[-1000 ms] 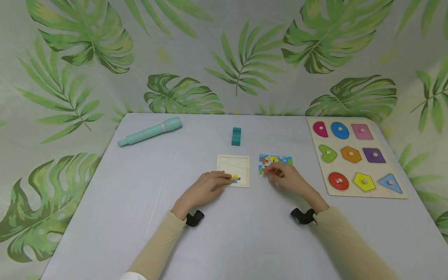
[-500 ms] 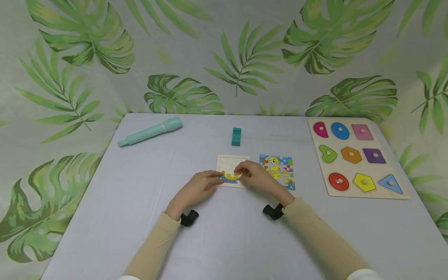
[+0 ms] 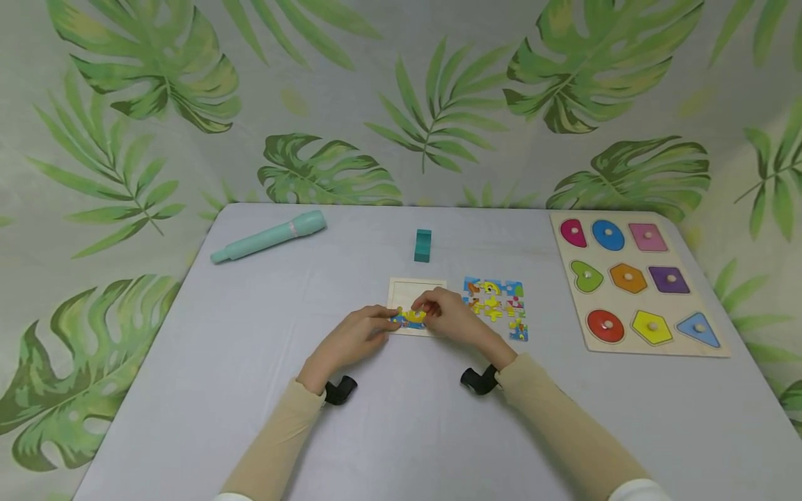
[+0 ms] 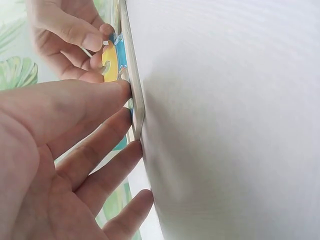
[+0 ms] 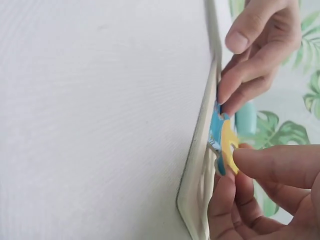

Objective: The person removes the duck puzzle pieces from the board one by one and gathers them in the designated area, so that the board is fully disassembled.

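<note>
A small square wooden puzzle tray [image 3: 413, 292] lies before me, with blue and yellow jigsaw pieces [image 3: 410, 319] along its near side. My left hand [image 3: 351, 339] rests at the tray's near left corner. Its fingers are spread and fairly straight, the tips touching the tray edge and the pieces, as the left wrist view shows. My right hand [image 3: 454, 318] is over the tray's near right part. In the right wrist view its thumb and fingers pinch a yellow and blue jigsaw piece [image 5: 229, 150] right at the row. The fingers partly hide that piece.
Several loose jigsaw pieces [image 3: 493, 300] lie right of the tray, partly behind my right hand. A teal block [image 3: 422, 245] stands behind the tray. A mint-green stick [image 3: 269, 238] lies back left, and a wooden shape board [image 3: 620, 299] with knobbed pieces lies on the right.
My right hand has moved left from the loose pieces to the tray, bringing a piece, then shifted slightly further left. The left hand has drawn back a little to the left.
</note>
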Motion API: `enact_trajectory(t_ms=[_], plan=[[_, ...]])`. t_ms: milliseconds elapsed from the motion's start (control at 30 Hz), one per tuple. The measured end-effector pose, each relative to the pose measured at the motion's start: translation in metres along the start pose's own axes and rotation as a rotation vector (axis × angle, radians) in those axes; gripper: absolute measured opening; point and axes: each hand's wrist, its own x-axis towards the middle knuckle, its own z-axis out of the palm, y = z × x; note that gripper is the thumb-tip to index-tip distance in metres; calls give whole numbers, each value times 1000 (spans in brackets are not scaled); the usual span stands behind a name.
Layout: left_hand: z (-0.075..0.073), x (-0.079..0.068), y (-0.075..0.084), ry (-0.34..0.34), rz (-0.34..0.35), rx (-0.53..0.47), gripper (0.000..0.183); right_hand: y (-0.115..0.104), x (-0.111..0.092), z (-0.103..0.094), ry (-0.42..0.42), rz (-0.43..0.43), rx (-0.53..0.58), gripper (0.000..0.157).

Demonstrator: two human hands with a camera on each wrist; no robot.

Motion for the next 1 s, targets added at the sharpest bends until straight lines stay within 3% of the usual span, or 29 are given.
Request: enact_trajectory(t_ms=[233,367,767,1000], plan=[[0,0,-1,0,-11,6,25,4,0,0,3,-44,20,25],[1,0,-1,-1,-23,4,26,6,-4,-6,39,-12,47,21],[4,-1,-2,7,-33,-2,26,42,-48,-59,88,83,44,14],[3,-1,-2,10,-31,-5,25,57,-70,-77,89,127,9,14]])
